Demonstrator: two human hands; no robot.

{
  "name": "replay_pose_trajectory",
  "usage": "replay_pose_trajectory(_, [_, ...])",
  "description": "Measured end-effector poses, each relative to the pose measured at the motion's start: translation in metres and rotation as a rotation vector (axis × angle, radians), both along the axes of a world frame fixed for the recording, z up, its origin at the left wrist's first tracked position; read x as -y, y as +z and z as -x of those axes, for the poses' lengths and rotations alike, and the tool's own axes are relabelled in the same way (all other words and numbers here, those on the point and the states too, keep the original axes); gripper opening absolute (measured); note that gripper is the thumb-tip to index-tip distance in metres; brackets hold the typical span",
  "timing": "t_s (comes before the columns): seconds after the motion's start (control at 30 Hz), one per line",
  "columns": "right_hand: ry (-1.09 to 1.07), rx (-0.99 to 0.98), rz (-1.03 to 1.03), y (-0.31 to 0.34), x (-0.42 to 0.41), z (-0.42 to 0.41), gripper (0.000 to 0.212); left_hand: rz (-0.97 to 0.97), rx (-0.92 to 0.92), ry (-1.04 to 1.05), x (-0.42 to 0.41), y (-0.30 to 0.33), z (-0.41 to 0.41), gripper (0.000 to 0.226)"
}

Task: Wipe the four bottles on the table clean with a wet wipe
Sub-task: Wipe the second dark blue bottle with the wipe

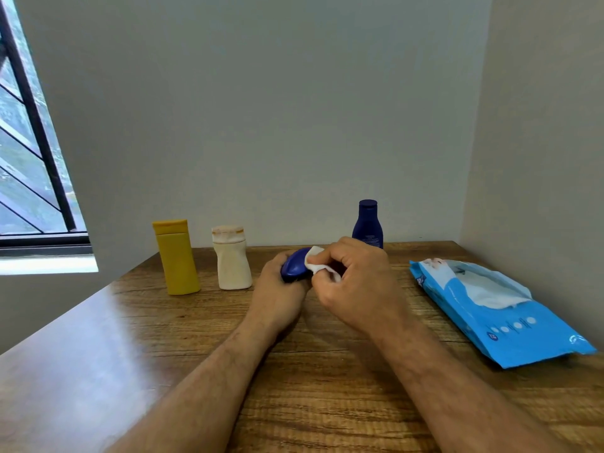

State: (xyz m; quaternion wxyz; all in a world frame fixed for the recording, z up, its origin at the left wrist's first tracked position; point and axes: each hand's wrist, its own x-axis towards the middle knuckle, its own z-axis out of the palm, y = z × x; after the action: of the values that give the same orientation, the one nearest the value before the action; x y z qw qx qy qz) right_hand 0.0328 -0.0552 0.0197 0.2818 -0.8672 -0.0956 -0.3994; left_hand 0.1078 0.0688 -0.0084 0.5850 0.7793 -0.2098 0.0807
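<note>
My left hand [277, 289] grips a small dark blue bottle [295, 263] tilted on its side over the middle of the wooden table [130, 338]. My right hand [353, 286] pinches a white wet wipe [318, 264] against the bottle's upper side. At the back left a yellow bottle [176, 256] stands upright, and a cream bottle [231, 258] with a stained cap stands to its right. A taller dark blue bottle [367, 222] stands upright at the back, partly hidden behind my right hand.
A blue pack of wet wipes [510, 325] lies at the right with its flap open and a white wipe sticking out. Walls close off the back and right of the table. A barred window [29, 158] is at the left.
</note>
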Motion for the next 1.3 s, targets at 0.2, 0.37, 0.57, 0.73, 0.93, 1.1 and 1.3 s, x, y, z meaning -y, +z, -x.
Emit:
replay_pose_trajectory(0.2, [0.030,0.091,-0.003,0.001,-0.001,0.000,0.015,0.059,-0.018,-0.024,0.002,0.001,-0.001,0.016])
replay_pose_trajectory(0.37, [-0.016,0.084,-0.019,0.001,0.003,-0.003,0.022,0.050,0.006,-0.051,0.002,0.002,0.002,0.020])
replay_pose_trajectory(0.57, [0.087,-0.038,0.091,-0.003,-0.002,0.001,0.025,-0.068,0.088,0.009,-0.003,-0.001,-0.002,0.013])
replay_pose_trajectory(0.73, [0.126,-0.081,0.141,-0.002,-0.005,0.001,0.032,-0.154,0.112,0.040,-0.004,-0.003,-0.007,0.024])
replay_pose_trajectory(0.93, [-0.050,0.039,-0.040,0.000,0.005,-0.004,0.022,0.004,0.020,-0.035,0.000,0.001,-0.001,0.022])
replay_pose_trajectory(1.1, [0.082,-0.016,0.108,-0.001,0.003,0.002,0.023,-0.055,0.052,-0.034,-0.003,-0.002,-0.002,0.018])
replay_pose_trajectory(1.3, [0.130,-0.038,0.143,-0.002,-0.005,-0.001,0.026,-0.168,0.141,-0.004,-0.003,-0.001,-0.003,0.012])
